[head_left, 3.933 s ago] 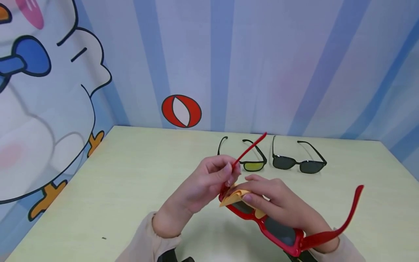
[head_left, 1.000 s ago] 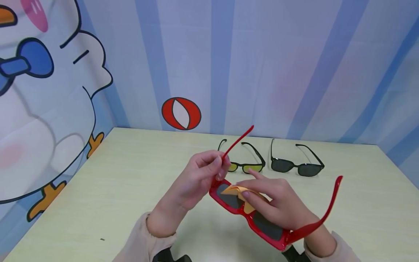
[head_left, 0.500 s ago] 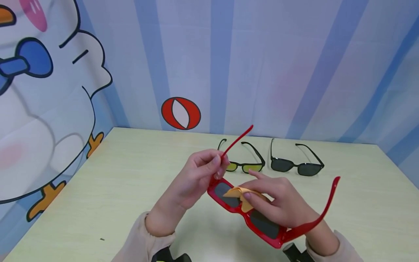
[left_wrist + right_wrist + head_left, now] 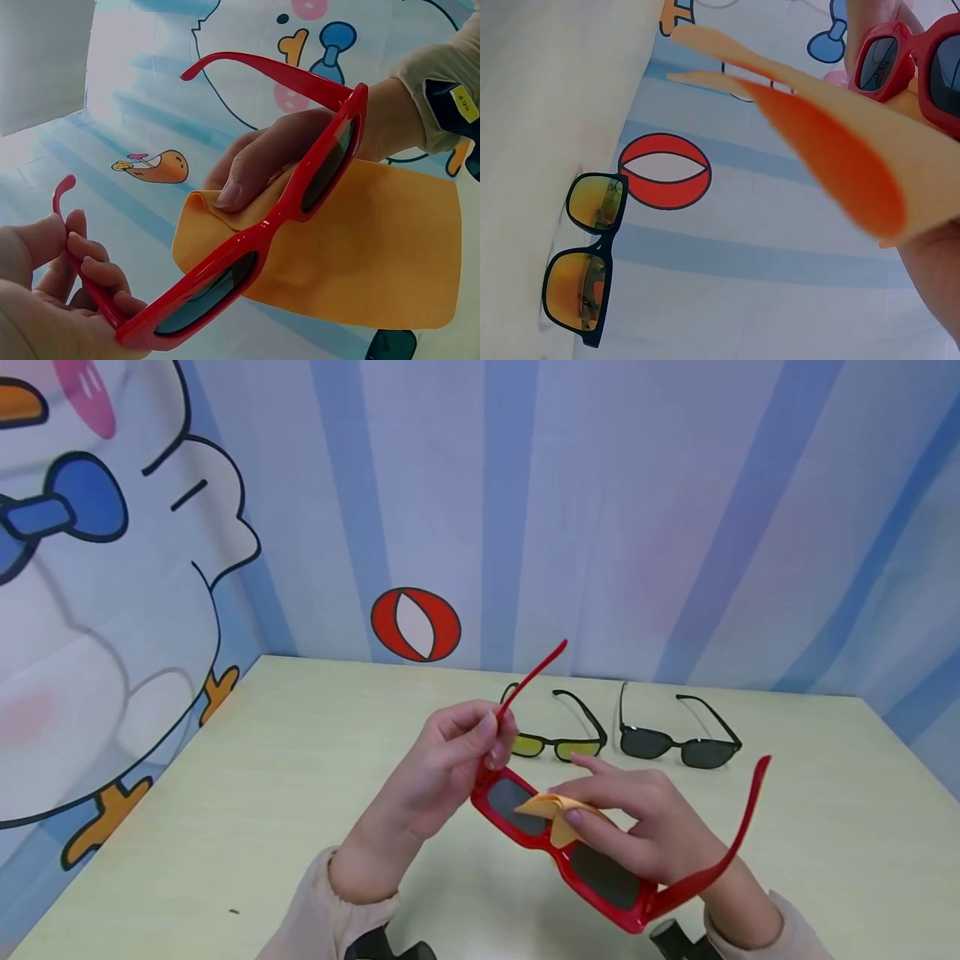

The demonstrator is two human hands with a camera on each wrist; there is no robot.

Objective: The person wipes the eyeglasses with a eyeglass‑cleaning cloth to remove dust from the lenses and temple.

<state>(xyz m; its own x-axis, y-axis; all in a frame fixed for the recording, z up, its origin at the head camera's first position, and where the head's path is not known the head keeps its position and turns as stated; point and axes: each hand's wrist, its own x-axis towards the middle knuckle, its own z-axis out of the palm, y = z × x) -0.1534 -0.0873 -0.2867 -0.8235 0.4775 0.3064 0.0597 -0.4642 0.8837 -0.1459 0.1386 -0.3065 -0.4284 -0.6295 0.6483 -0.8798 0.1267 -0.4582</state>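
Head view shows the left hand (image 4: 450,764) pinching one arm (image 4: 533,676) of the red sunglasses (image 4: 567,872) above the table (image 4: 300,777) while the right hand (image 4: 648,814) pinches a folded yellow cloth (image 4: 553,807) at the lenses (image 4: 606,877), apparently mid-wipe, so the next stroke likely calls for steady sunglasses

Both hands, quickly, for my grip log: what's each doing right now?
Left hand: closed, holding the red sunglasses.
Right hand: closed, holding the orange cloth.
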